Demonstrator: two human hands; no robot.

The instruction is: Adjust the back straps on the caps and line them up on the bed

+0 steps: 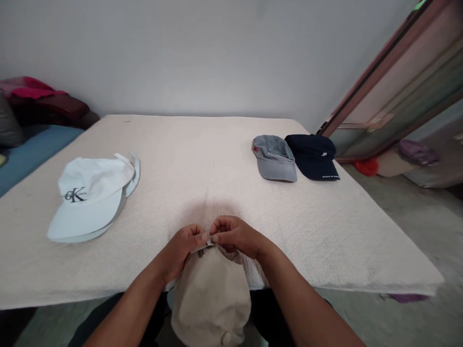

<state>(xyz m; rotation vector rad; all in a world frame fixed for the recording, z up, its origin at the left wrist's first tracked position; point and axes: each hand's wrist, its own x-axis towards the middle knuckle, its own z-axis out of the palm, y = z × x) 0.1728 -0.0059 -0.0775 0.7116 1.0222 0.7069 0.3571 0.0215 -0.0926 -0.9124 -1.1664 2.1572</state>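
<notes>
A beige cap (213, 294) hangs at the table's front edge, its crown toward me and its back strap facing the table. My left hand (186, 248) pinches the strap near its small metal buckle (201, 252). Right beside it, my right hand (235, 236) pinches the same strap, thumb and forefinger close to the left thumb. The fingers partly hide the strap, and the cap's brim is mostly out of sight.
White caps (90, 193) with black letters lie stacked at the left of the cloth-covered table (195, 154). At the right back sit a grey cap (277, 161) and a navy cap (313, 154), touching. A wall (195, 58) rises behind the table.
</notes>
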